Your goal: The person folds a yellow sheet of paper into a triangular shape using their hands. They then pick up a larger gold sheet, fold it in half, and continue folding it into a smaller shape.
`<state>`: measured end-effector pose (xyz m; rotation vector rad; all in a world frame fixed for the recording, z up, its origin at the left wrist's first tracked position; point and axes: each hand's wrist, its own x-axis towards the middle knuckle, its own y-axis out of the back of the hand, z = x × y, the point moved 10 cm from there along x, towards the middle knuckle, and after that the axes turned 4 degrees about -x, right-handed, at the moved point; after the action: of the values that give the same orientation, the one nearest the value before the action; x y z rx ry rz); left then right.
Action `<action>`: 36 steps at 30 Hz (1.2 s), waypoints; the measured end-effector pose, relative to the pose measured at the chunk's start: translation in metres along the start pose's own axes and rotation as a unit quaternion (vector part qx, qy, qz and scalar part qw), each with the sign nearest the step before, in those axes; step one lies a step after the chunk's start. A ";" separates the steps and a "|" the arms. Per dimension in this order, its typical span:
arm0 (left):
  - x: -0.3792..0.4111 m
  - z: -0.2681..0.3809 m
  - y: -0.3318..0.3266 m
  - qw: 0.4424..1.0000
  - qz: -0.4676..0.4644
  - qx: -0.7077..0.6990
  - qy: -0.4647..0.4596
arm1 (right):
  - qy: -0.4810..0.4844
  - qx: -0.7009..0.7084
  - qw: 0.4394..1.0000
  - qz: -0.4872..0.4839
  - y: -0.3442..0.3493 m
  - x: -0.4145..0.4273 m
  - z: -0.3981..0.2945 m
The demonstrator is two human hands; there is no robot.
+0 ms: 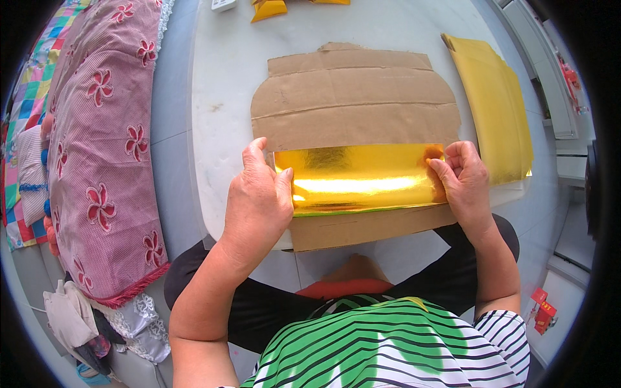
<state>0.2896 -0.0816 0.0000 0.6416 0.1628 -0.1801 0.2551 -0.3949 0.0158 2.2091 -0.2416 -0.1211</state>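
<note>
A shiny gold foil sheet (359,169) spans the space between my hands, over a flattened piece of brown cardboard (354,111). My left hand (262,189) grips its left end, the thumb on the foil and the index finger raised beyond the edge. At the right end, my right hand (463,179) pinches the sheet between thumb and curled fingers. The foil looks curved or folded lengthwise, with a bright reflection across its middle. Its near edge lies over the lower cardboard, which overhangs the table's front edge.
On the white marble-look table (223,145), a stack of gold sheets (495,106) lies at the right. Folded gold paper pieces (269,8) and a white object (223,5) sit at the far edge. A sofa with a pink flowered cover (106,145) stands to the left.
</note>
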 end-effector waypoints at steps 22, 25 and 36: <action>0.000 0.000 0.001 0.999 0.016 0.031 -0.018 | 0.003 -0.004 1.000 -0.003 -0.001 0.000 0.000; 0.000 0.000 0.001 0.999 0.017 0.031 -0.020 | 0.005 -0.012 1.000 -0.002 0.000 0.000 -0.001; 0.000 0.001 0.002 0.999 0.025 0.025 -0.030 | 0.021 -0.022 1.000 0.000 0.002 -0.001 -0.008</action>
<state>0.2897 -0.0807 0.0020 0.6887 0.0842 -0.1566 0.2556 -0.3901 0.0220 2.1648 -0.2134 -0.0783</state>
